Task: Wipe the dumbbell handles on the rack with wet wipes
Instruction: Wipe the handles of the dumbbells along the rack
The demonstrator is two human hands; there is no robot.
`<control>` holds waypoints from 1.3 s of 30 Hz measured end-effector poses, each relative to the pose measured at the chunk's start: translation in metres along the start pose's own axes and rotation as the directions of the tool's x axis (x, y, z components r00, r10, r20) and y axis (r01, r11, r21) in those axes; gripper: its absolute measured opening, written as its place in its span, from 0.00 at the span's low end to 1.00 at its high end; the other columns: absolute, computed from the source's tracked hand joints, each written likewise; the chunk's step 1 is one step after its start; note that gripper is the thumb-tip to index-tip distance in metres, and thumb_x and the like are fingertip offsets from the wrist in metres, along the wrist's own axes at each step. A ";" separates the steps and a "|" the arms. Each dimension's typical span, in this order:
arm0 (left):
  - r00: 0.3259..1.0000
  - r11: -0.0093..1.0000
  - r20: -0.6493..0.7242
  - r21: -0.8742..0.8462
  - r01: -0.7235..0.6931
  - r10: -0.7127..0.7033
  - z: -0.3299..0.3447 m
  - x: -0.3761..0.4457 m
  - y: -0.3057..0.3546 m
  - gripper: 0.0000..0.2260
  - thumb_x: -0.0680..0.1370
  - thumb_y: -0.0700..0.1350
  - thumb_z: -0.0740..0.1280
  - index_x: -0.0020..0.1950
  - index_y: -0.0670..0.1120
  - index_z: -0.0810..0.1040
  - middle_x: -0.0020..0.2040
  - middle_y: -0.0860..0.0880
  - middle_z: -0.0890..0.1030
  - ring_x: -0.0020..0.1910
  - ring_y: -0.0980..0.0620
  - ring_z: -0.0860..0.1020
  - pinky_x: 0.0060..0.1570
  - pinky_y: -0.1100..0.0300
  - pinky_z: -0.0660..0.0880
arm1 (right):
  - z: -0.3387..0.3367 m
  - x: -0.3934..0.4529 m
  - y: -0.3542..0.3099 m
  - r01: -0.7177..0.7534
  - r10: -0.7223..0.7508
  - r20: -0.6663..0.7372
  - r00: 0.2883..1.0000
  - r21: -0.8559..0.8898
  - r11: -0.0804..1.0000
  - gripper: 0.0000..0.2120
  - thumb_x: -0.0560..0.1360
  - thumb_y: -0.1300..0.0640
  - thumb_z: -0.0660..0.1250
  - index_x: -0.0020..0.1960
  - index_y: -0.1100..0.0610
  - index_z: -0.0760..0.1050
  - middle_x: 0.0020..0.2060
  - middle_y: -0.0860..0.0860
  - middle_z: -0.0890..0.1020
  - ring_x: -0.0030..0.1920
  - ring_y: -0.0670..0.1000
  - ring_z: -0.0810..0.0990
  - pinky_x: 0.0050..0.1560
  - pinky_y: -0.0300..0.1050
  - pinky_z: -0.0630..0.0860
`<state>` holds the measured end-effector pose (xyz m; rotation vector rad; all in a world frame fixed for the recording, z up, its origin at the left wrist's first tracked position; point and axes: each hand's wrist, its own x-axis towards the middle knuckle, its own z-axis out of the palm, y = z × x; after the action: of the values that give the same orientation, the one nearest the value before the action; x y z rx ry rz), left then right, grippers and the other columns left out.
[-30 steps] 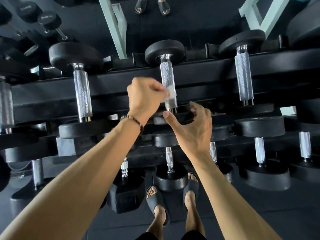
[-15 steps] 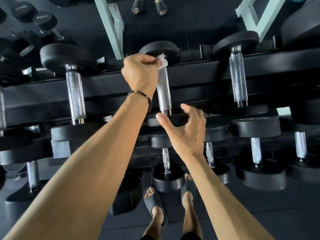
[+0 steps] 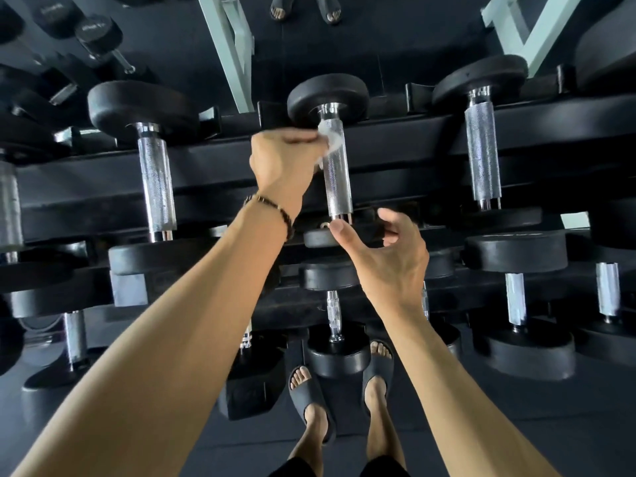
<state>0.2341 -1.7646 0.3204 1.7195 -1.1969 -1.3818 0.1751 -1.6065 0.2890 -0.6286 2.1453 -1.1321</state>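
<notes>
The wet wipe [image 3: 328, 139] needs to wrap as much of the knurled handle [image 3: 338, 173] as it can and travel its whole length, from the far collar to the near one, with a twist of the wrist so the hidden back gets cleaned too; my judgement is that firm pressure matters, since knurling traps grime.

The left hand [image 3: 283, 163] is clenched around the bunched wipe, pressing it against the handle's far end, just below the far weight head [image 3: 327, 98] at 12 o'clock. The right hand [image 3: 389, 259] is spread, fingers loosely bent, its thumb tip touching the near weight head [image 3: 320, 237] by the near collar; it seems to be steadying the dumbbell, gripping nothing.

This dumbbell lies at the centre of the rack's top rail [image 3: 395, 139]. Neighbouring handles wait at 9 o'clock [image 3: 156, 187] and 3 o'clock [image 3: 481, 149].
</notes>
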 end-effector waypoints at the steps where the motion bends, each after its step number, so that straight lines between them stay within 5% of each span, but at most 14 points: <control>1: 1.000 0.999 0.029 0.033 0.008 -0.009 -0.005 -0.008 -0.008 0.06 0.68 0.41 0.80 0.40 0.49 0.86 0.40 0.51 0.86 0.41 0.53 0.85 0.46 0.57 0.83 | 0.000 0.000 0.000 0.004 -0.004 -0.004 1.000 0.004 1.000 0.41 0.60 0.28 0.72 0.66 0.50 0.72 0.61 0.45 0.75 0.63 0.49 0.73 0.63 0.45 0.72; 4: 0.999 0.999 0.032 0.038 -0.011 0.010 -0.008 -0.019 -0.018 0.05 0.69 0.40 0.79 0.40 0.48 0.86 0.38 0.51 0.86 0.39 0.54 0.85 0.45 0.57 0.83 | 0.000 -0.001 -0.002 0.029 -0.029 -0.004 1.000 0.000 1.000 0.42 0.58 0.26 0.71 0.65 0.50 0.73 0.60 0.46 0.76 0.63 0.49 0.73 0.65 0.52 0.73; 9: 0.986 0.998 -0.156 -0.031 -0.061 0.056 0.015 0.006 0.021 0.08 0.68 0.41 0.80 0.35 0.51 0.84 0.38 0.53 0.84 0.42 0.54 0.84 0.46 0.58 0.83 | -0.002 0.001 -0.001 0.025 -0.025 0.024 0.999 -0.002 1.000 0.38 0.62 0.32 0.75 0.66 0.49 0.72 0.62 0.45 0.74 0.64 0.50 0.72 0.64 0.52 0.73; 15: 0.981 0.962 0.192 0.266 -0.061 0.009 -0.025 -0.034 -0.024 0.08 0.70 0.41 0.79 0.35 0.50 0.83 0.35 0.52 0.85 0.37 0.54 0.84 0.44 0.55 0.83 | -0.001 0.002 0.001 0.034 -0.033 -0.009 0.999 0.015 0.999 0.42 0.58 0.25 0.71 0.64 0.49 0.74 0.58 0.45 0.79 0.61 0.48 0.76 0.64 0.51 0.74; 21: 0.999 0.999 0.050 0.035 -0.006 0.004 -0.012 -0.023 -0.018 0.06 0.71 0.37 0.77 0.39 0.47 0.83 0.39 0.48 0.85 0.40 0.51 0.85 0.44 0.54 0.83 | -0.001 0.002 0.003 0.051 -0.049 -0.040 0.998 0.036 0.998 0.38 0.60 0.29 0.74 0.61 0.50 0.76 0.53 0.43 0.81 0.58 0.46 0.78 0.62 0.51 0.76; 26: 0.976 0.909 0.213 0.394 -0.135 0.053 -0.025 -0.045 -0.029 0.04 0.72 0.40 0.77 0.40 0.48 0.84 0.40 0.52 0.85 0.38 0.56 0.84 0.32 0.66 0.79 | -0.003 0.002 0.002 0.054 -0.050 -0.049 0.998 0.069 0.996 0.37 0.60 0.31 0.75 0.61 0.52 0.76 0.51 0.42 0.81 0.55 0.43 0.79 0.61 0.48 0.77; 31: 0.983 0.980 0.094 -0.113 0.165 -0.155 -0.013 -0.019 -0.014 0.07 0.73 0.32 0.74 0.41 0.43 0.82 0.43 0.43 0.85 0.43 0.46 0.86 0.43 0.54 0.83 | -0.007 0.005 0.004 0.063 -0.061 -0.032 0.998 0.060 0.996 0.42 0.57 0.26 0.73 0.62 0.51 0.75 0.51 0.42 0.80 0.57 0.46 0.78 0.61 0.50 0.77; 36: 0.962 0.982 0.200 -0.004 0.189 -0.184 -0.016 -0.032 -0.025 0.07 0.72 0.31 0.74 0.42 0.42 0.83 0.42 0.44 0.86 0.43 0.48 0.86 0.45 0.55 0.83 | -0.016 0.013 0.005 0.055 -0.055 -0.001 0.998 0.103 0.993 0.41 0.57 0.28 0.73 0.61 0.53 0.76 0.49 0.41 0.80 0.53 0.41 0.80 0.59 0.44 0.78; 39: 0.959 0.957 0.178 -0.152 0.247 -0.219 -0.010 -0.021 -0.016 0.07 0.73 0.29 0.71 0.42 0.40 0.82 0.45 0.41 0.86 0.44 0.46 0.86 0.43 0.54 0.83 | -0.021 0.017 0.003 0.048 -0.051 0.028 0.998 0.090 0.995 0.43 0.55 0.28 0.73 0.62 0.52 0.76 0.48 0.40 0.80 0.52 0.41 0.80 0.58 0.42 0.78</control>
<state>0.2471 -1.7399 0.3171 1.6942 -0.9434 -1.7401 0.1484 -1.6041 0.2901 -0.6572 2.0512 -1.2300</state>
